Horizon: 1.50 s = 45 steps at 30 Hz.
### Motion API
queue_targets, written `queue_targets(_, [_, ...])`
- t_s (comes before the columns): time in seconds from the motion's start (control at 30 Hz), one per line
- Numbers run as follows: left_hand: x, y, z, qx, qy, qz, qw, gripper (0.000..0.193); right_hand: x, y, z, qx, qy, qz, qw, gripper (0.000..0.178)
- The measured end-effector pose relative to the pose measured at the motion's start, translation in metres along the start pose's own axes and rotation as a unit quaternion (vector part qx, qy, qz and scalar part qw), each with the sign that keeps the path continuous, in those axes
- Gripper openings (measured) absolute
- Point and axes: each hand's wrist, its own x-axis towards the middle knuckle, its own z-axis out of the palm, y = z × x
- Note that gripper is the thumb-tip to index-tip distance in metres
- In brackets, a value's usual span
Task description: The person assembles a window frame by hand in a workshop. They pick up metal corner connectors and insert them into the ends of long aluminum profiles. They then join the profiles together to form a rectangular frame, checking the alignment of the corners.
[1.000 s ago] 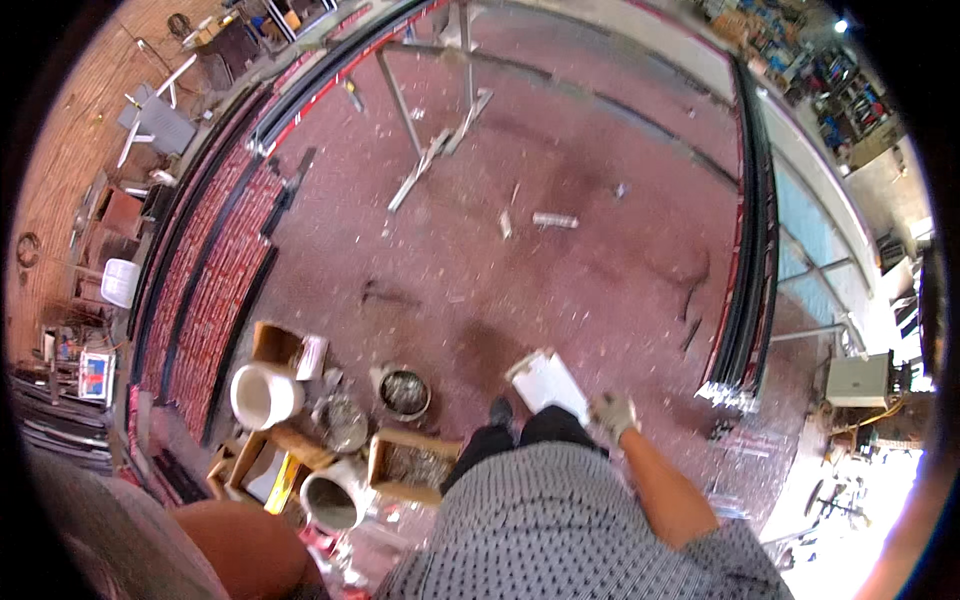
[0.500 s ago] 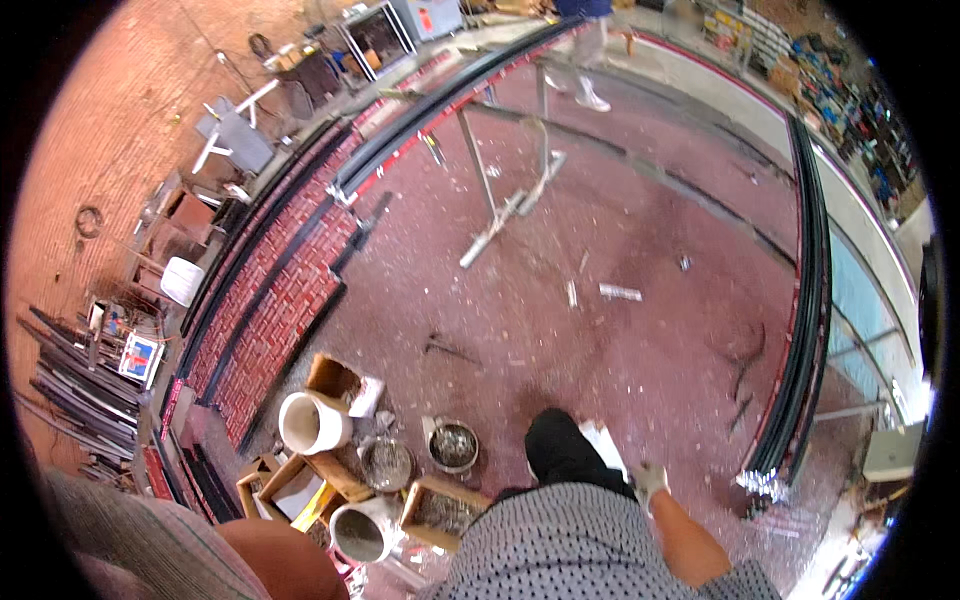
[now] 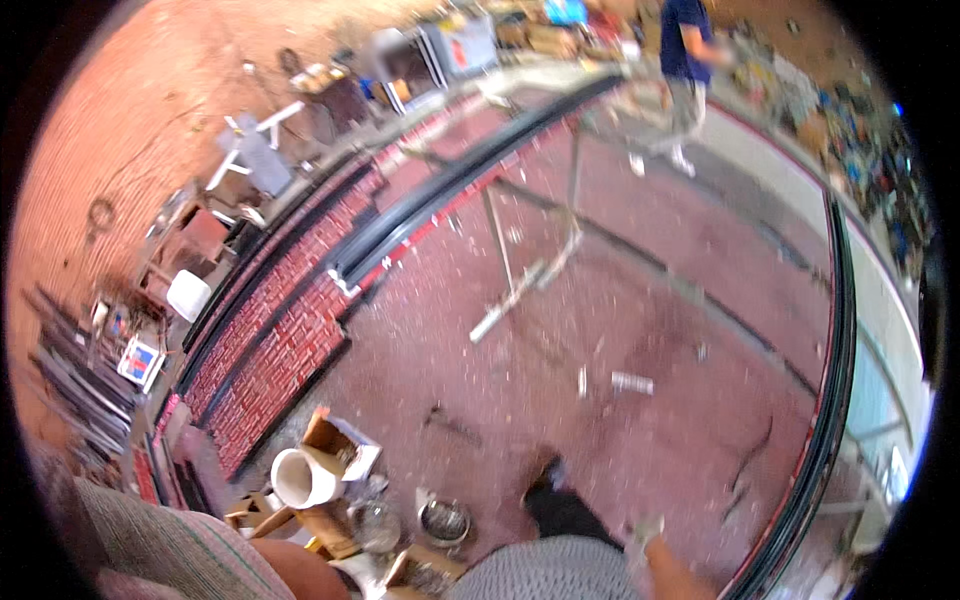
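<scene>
My right hand (image 3: 645, 530), in a pale glove, hangs beside my dark trouser leg (image 3: 565, 510) over the reddish floor. Motion smears its fingers, and I make out nothing held in them. My left hand is not in view. At the lower left are a striped cloth sleeve (image 3: 180, 535) and part of a bare arm (image 3: 300, 572); whose they are I cannot tell. Near my feet on the left stand a white bucket (image 3: 303, 478), a round pan of small pieces (image 3: 444, 523) and an open cardboard box (image 3: 335, 445).
Long dark bars (image 3: 470, 170) rest on a metal stand (image 3: 525, 290) ahead; more bars (image 3: 835, 420) run along the right. Stacked red-patterned strips (image 3: 285, 390) lie at the left. A person in a dark shirt (image 3: 685, 45) stands at the far side. Scraps (image 3: 632, 383) dot the floor.
My view has shifted, so the bars, stand and floor scraps sit lower in the picture. More of the far person shows, now farther right. My right hand stays by my leg.
</scene>
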Motion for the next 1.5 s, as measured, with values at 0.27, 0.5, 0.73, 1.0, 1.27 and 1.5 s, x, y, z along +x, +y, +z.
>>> queue_targets(0.27, [0.019,-0.073,0.057,-0.01,-0.008,-0.022,1.0,0.027,0.049,-0.116,-0.065,0.094,0.06,-0.111,0.988,0.025])
queue_targets(0.5, [0.047,-0.102,0.071,0.005,0.017,-0.037,0.999,0.026,0.062,-0.192,-0.072,0.173,0.098,-0.143,0.97,0.019])
queue_targets(0.73, [0.038,-0.236,0.126,0.075,0.025,-0.184,0.98,0.024,0.065,-0.164,-0.044,0.284,0.073,-0.049,0.955,0.017])
queue_targets(1.0, [-0.166,-0.464,0.161,0.27,-0.233,-0.31,0.881,0.039,0.061,-0.135,-0.004,0.396,0.124,0.095,0.905,0.046])
queue_targets(1.27, [-0.194,-0.598,0.167,0.303,-0.37,-0.505,0.719,0.06,0.068,-0.333,0.012,0.181,0.116,-0.013,0.977,0.028])
queue_targets(1.5, [-0.227,-0.669,0.164,0.171,-0.346,-0.6,0.701,0.075,0.061,-0.536,0.042,0.008,0.14,-0.27,0.953,0.031])
